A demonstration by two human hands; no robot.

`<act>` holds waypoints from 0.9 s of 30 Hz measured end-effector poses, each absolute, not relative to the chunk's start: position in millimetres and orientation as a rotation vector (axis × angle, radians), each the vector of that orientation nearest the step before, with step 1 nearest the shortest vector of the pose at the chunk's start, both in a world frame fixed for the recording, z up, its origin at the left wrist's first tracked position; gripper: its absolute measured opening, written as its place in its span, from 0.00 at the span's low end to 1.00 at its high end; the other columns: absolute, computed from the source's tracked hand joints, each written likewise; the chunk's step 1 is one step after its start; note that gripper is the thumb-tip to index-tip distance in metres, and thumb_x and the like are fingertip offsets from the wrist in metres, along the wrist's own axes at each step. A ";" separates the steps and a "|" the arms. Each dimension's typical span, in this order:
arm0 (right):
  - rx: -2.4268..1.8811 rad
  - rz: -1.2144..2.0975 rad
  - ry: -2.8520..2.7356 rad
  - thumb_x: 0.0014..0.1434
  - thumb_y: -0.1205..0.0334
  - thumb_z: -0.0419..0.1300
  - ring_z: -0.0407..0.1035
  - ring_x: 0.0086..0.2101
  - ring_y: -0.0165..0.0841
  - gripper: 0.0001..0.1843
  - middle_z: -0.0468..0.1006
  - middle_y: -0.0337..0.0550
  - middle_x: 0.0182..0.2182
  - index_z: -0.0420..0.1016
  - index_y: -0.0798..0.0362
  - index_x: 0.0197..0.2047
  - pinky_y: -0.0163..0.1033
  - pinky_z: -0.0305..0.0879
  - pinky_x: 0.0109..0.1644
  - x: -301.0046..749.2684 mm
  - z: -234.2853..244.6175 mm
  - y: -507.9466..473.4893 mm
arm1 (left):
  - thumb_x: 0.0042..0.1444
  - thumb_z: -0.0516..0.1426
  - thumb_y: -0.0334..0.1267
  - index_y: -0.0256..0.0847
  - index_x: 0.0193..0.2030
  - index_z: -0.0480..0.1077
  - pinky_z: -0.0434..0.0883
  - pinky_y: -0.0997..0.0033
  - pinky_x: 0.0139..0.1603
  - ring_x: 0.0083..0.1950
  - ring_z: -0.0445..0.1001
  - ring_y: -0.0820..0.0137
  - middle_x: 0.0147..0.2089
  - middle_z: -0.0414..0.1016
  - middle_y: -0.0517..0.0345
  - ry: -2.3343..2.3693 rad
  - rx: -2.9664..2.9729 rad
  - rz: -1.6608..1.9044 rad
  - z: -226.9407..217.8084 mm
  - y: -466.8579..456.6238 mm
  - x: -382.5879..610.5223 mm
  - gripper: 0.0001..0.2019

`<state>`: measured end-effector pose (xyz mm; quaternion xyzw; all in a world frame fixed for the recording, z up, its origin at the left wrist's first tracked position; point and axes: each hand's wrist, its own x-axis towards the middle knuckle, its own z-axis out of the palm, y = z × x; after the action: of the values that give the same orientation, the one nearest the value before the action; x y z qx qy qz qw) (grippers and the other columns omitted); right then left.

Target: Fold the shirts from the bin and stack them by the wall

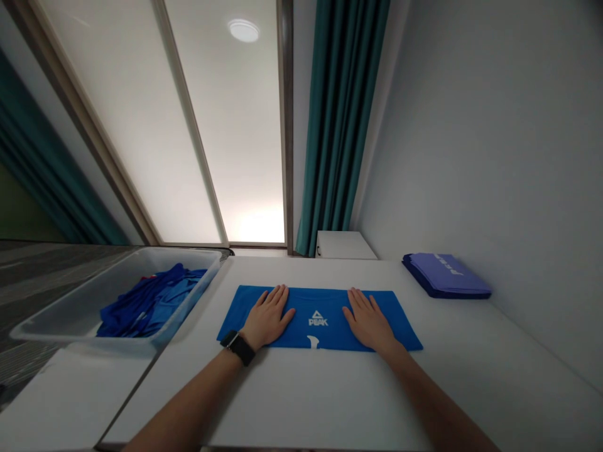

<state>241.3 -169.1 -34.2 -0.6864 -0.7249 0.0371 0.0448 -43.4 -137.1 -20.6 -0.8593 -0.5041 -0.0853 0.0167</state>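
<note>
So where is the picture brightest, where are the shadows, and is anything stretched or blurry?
In the head view, the door glows brightest near its bottom; there, a soft shadow lies on the table beside the left forearm; the same view seems to stretch the bin sideways, while letters on the blue cloth stay readable.
</note>
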 end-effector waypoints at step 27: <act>-1.946 0.052 -2.299 0.68 0.45 0.33 0.37 0.69 0.39 0.39 0.45 0.51 0.71 0.44 0.64 0.72 0.50 0.35 0.72 217.6 -22.9 -169.0 | 0.67 0.39 0.47 0.35 0.66 0.61 0.52 0.57 0.71 0.70 0.58 0.62 0.68 0.61 0.49 -2.159 -2.552 -0.793 -35.8 -98.4 -175.2 0.28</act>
<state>217.6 -169.0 -22.9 -0.6446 -0.7616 0.0172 0.0646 -175.2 -98.4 -35.8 -0.7349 -0.6216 -0.2283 -0.1466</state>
